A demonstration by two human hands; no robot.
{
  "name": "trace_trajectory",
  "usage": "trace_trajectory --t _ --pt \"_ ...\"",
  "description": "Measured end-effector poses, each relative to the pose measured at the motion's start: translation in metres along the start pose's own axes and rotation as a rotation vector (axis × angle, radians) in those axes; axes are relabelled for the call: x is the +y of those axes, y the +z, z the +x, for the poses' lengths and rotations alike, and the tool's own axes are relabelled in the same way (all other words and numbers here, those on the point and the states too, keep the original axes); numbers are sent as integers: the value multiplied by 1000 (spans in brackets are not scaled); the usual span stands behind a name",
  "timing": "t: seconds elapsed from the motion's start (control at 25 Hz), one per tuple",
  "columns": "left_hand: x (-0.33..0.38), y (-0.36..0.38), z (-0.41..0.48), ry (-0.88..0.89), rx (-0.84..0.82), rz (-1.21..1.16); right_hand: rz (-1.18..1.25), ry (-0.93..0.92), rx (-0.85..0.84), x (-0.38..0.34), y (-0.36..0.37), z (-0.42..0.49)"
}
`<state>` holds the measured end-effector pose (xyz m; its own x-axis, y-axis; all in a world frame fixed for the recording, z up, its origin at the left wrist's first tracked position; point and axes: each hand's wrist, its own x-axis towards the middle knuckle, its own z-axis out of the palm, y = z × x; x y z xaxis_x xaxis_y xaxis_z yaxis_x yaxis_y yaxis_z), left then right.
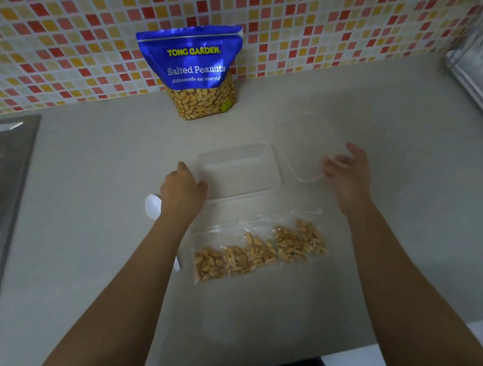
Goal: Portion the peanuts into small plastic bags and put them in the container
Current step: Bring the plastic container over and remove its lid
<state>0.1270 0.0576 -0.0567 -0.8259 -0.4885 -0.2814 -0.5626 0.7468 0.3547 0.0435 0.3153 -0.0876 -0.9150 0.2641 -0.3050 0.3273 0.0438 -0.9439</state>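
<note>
Now | left hand [183, 188] at container [238, 170] left rim, grip unclear | right hand [346, 168] loosely spread, empty, beside lid [309, 145] | filled bags [258, 248] on table [90, 266] just before container | likely light, floppy, slippery: pinch top seal.

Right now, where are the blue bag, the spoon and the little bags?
blue bag [193, 56]: head view, blue printed front.
spoon [153, 206]: head view, white bowl.
little bags [259, 250]: head view, middle, over peanuts.
</note>
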Motion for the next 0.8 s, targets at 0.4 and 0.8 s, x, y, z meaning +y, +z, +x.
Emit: trace_trajectory --t 0.4,0.8 --pt "-8 16 9 11 112 -33 -897 -223 135 19 0 -1" --pt "-14 22 8 45 142 -45 -1015 91 -263 33 -18 -73"
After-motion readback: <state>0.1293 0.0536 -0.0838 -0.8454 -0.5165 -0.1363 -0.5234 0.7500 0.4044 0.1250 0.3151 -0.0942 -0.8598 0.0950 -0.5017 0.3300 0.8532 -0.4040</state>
